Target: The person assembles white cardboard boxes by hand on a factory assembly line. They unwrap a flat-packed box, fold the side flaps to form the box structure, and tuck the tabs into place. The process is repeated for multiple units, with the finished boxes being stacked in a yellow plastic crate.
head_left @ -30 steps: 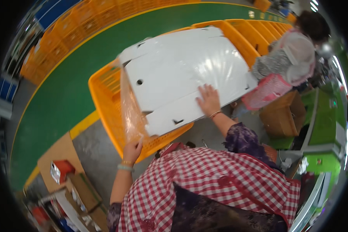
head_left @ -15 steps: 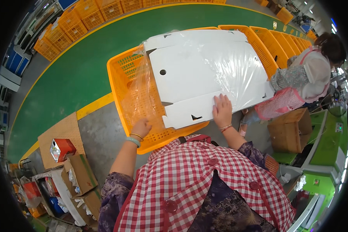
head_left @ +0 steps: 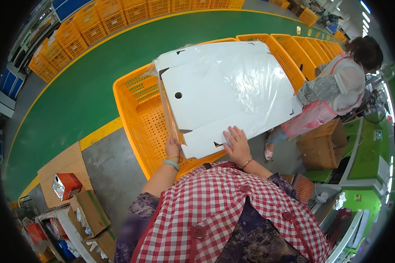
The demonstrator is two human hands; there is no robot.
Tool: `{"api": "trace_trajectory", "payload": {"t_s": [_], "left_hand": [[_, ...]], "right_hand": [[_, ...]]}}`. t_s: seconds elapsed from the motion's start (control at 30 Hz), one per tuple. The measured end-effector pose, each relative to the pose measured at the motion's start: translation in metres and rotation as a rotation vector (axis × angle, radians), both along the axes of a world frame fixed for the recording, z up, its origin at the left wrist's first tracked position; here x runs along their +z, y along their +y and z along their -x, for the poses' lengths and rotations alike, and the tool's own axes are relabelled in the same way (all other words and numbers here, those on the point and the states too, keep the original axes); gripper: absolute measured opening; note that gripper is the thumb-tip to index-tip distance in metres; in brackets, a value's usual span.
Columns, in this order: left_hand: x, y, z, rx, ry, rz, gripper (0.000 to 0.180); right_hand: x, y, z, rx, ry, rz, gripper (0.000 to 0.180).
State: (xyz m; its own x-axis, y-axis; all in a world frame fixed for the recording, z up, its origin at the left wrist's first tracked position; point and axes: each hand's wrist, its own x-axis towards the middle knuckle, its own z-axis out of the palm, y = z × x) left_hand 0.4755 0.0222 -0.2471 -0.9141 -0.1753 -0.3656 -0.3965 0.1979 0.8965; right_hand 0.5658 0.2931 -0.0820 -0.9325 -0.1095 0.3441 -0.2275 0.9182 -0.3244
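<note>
A stack of flat white cardboard sheets (head_left: pixel 224 96), wrapped in clear plastic film, lies across the top of an orange plastic crate (head_left: pixel 138 120). My left hand (head_left: pixel 173 149) grips the near left edge of the plastic-wrapped stack, over the crate's open inside. My right hand (head_left: pixel 236 144) rests flat, fingers spread, on the near edge of the top sheet. The sheets have cut notches and a round hole near the left side.
More orange crates (head_left: pixel 303 48) line up to the right and along the far side of the green floor strip (head_left: pixel 74 83). Another person (head_left: pixel 338 87) stands at the right beside a brown cardboard box (head_left: pixel 322 147). Open cartons (head_left: pixel 85 210) sit at lower left.
The view has shifted so the crate and sheets sit more central. My left hand has moved up from the crate's near rim to the stack's edge; my right hand stays on the sheets.
</note>
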Motion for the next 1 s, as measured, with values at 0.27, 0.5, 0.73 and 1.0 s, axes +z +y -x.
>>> {"api": "trace_trajectory", "payload": {"t_s": [0.27, 0.5, 0.73, 1.0], "left_hand": [[-0.008, 0.005, 0.004, -0.271, -0.001, 0.477, 0.031], [-0.037, -0.013, 0.041, -0.552, -0.055, 0.571, 0.032], [-0.099, -0.016, 0.102, -0.547, 0.098, -0.067, 0.043], [0.071, -0.029, 0.233, -0.121, 0.104, -0.236, 0.052]], "right_hand": [[-0.001, -0.009, -0.005, -0.082, -0.074, -0.053, 0.046], [0.003, -0.015, -0.004, -0.113, -0.176, -0.068, 0.049], [0.003, -0.024, -0.001, -0.154, -0.193, -0.076, 0.049], [0.001, -0.028, -0.006, -0.212, -0.163, -0.089, 0.049]]}}
